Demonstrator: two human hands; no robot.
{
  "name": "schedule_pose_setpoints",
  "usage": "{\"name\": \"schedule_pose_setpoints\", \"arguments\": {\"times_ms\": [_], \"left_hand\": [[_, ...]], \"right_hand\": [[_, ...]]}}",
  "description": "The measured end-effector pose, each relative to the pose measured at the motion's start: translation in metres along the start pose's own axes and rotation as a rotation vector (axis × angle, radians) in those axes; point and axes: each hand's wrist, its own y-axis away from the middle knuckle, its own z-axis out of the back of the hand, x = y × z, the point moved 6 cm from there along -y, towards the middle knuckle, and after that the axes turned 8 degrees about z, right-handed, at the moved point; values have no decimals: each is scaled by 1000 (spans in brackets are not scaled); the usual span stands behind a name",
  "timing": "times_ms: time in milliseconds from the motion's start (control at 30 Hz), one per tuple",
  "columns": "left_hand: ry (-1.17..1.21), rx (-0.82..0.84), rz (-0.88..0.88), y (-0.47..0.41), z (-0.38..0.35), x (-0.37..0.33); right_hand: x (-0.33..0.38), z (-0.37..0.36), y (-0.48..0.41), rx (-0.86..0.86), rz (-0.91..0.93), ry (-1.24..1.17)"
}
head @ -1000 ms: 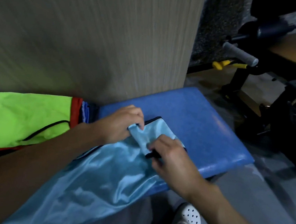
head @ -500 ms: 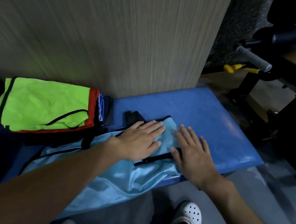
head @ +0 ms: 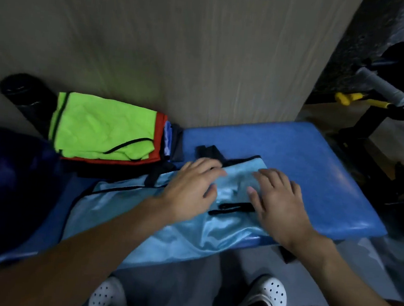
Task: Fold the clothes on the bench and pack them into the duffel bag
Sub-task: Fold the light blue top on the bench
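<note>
Clutter crowds the left end of the bench: a folded stack of clothes with a neon green piece on top sits against the wood-grain wall, a black cylinder lies behind it, and a dark blue bag slumps at the far left. A black gym machine with a grey grip and a yellow part stands off the right end. The light blue garment lies spread along the bench front, its lower edge hanging over the rim, just beside the stack. Its right end is covered by the left hand and the right hand, both lying flat on it with fingers straight and spread, gripping nothing; a black strap shows between them. The garment is shiny, satin-like and wrinkled, edged in black piping; the bench pad is smooth blue vinyl with rounded corners. Two hands, one spread garment, one stack, one bag, and two white perforated shoes on the grey floor below.
</note>
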Motion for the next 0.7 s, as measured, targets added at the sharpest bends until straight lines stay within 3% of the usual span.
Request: {"name": "schedule_pose_setpoints", "arguments": {"times_ms": [133, 233, 333, 400, 500, 567, 700], "left_hand": [[311, -340, 333, 96, 57, 44], [340, -545, 694, 177, 88, 86], [336, -577, 1116, 248, 93, 120], [483, -539, 1392, 285, 76, 137], [854, -604, 1467, 311, 49, 147], [1148, -553, 1513, 313, 36, 144], [1440, -485, 1525, 312, 17, 141]], "right_hand": [[73, 17, -34, -38, 244, -259], [147, 19, -57, 50, 413, -379], [216, 10, -76, 172, 522, -412], [258, -2, -86, 258, 586, -395], [311, -29, -98, 395, 666, -323], [331, -49, -104, 472, 663, -260], [340, -85, -111, 615, 635, -153]]}}
